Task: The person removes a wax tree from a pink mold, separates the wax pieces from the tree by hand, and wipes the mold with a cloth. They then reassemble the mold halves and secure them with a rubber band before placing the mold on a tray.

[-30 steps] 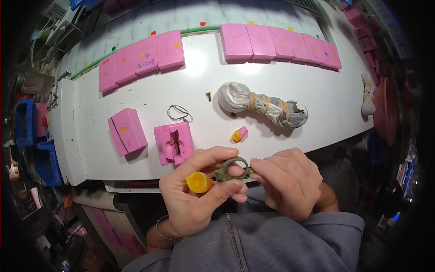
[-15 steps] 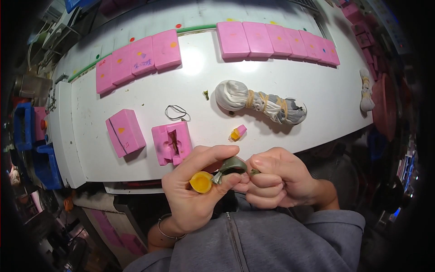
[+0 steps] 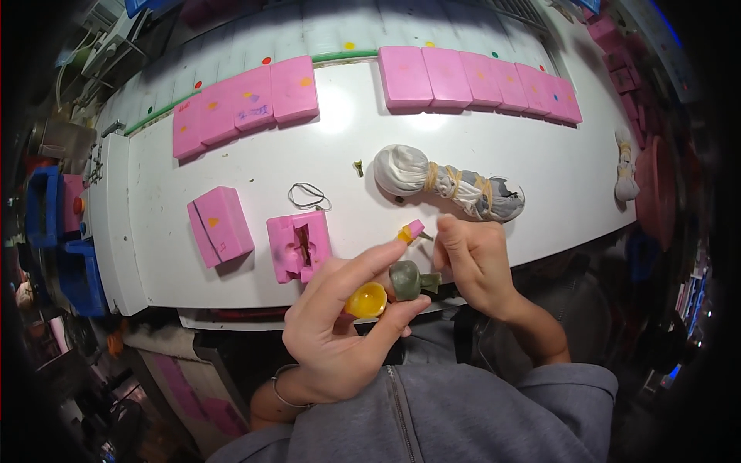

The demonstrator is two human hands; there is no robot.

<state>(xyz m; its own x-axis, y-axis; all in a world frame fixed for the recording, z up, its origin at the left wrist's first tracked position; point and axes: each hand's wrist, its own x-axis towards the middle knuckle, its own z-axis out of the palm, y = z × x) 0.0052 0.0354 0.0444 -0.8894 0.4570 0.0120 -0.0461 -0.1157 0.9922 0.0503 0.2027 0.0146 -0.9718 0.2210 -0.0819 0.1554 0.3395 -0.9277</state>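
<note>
Between the fingers and thumb of my left hand sits a rounded dark green wax-like piece with a short flared stem pointing right. Against the same hand's palm side rests a small hollow yellow cup-shaped piece. My right hand is closed in a pinch just right of the green piece, apart from it. A thin dark pointed bit shows at its fingertips; its kind is unclear. Beyond the hands lies a small pink-and-yellow piece, partly behind my left fingertip.
An open pink mould half and a banded pink block lie left on the white table. Near them are a loose elastic band and a green scrap. A tied cloth bundle lies right. Pink blocks line the back.
My right hand has drawn away from the green piece, up and to the right. My left hand has turned that piece, so its stem now shows. The view has shifted slightly.
</note>
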